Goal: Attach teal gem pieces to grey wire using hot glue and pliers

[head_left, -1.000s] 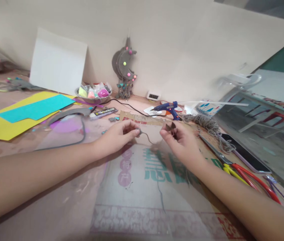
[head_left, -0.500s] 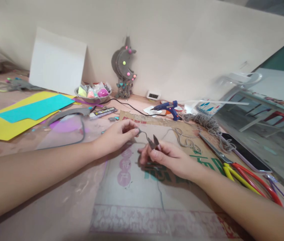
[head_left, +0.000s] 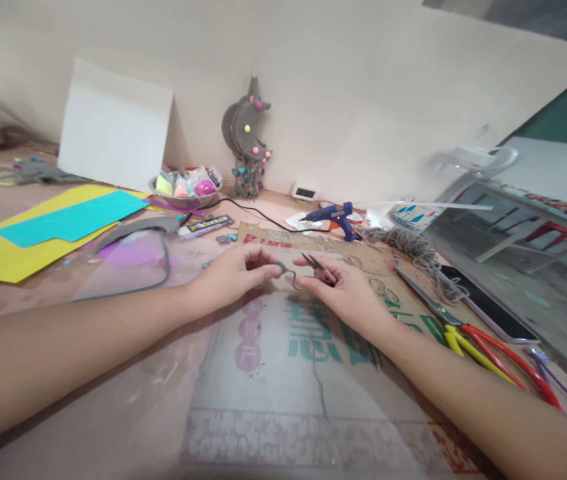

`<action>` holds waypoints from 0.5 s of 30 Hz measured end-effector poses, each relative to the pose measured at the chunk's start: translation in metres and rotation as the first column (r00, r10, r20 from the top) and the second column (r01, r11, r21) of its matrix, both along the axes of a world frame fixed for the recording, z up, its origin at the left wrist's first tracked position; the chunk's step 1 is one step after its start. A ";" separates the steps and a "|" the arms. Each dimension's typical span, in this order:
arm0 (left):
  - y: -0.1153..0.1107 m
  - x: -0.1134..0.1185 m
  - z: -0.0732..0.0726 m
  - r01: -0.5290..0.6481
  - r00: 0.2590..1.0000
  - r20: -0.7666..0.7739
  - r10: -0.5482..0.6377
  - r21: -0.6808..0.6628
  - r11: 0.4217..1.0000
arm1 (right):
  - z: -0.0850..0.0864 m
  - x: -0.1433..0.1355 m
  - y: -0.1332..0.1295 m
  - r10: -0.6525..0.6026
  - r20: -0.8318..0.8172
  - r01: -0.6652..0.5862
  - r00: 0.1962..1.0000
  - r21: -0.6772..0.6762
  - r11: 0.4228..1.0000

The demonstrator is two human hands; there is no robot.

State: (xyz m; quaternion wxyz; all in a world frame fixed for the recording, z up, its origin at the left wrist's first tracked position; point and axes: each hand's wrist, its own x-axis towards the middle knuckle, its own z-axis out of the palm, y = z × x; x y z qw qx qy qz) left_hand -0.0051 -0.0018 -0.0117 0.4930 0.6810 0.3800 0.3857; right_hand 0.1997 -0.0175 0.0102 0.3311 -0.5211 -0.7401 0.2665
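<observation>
My left hand [head_left: 238, 277] is closed in a pinch on a grey yarn [head_left: 292, 275] at a small teal-grey piece, mostly covered by the fingertips. From that pinch a short curl of the yarn reaches toward my right hand [head_left: 346, 290]. Small dark thread snips [head_left: 319, 268] lie within my right hand, blades pointing up and left. Its thumb and index finger are near the yarn's end; whether they touch it I cannot tell. Both hands are above a printed cardboard sheet [head_left: 283, 393]. A loose dark thread [head_left: 319, 387] lies on the cardboard.
A blue glue gun [head_left: 336, 217] stands behind the hands. To the right are a grey yarn skein [head_left: 413, 247], large red-and-yellow-handled scissors [head_left: 483, 347] and a phone [head_left: 488, 303]. Yellow sheets [head_left: 13, 260], a bowl [head_left: 183, 200] of bagged clay and a moon ornament [head_left: 248, 130] are farther back.
My right hand has turned and risen slightly, and the snips' blades have swung away from the yarn toward the upper left. My left hand keeps its pinch with little movement.
</observation>
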 end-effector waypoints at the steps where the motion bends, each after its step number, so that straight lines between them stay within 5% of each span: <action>1: 0.000 0.000 0.000 -0.002 1.000 -0.015 0.002 0.002 1.000 | -0.002 0.000 -0.001 0.010 0.002 -0.010 1.000 -0.033 0.999; 15: 0.000 0.000 0.002 -0.031 0.996 -0.077 0.035 0.050 0.998 | -0.003 0.002 0.001 -0.014 -0.277 -0.023 0.961 -0.129 0.991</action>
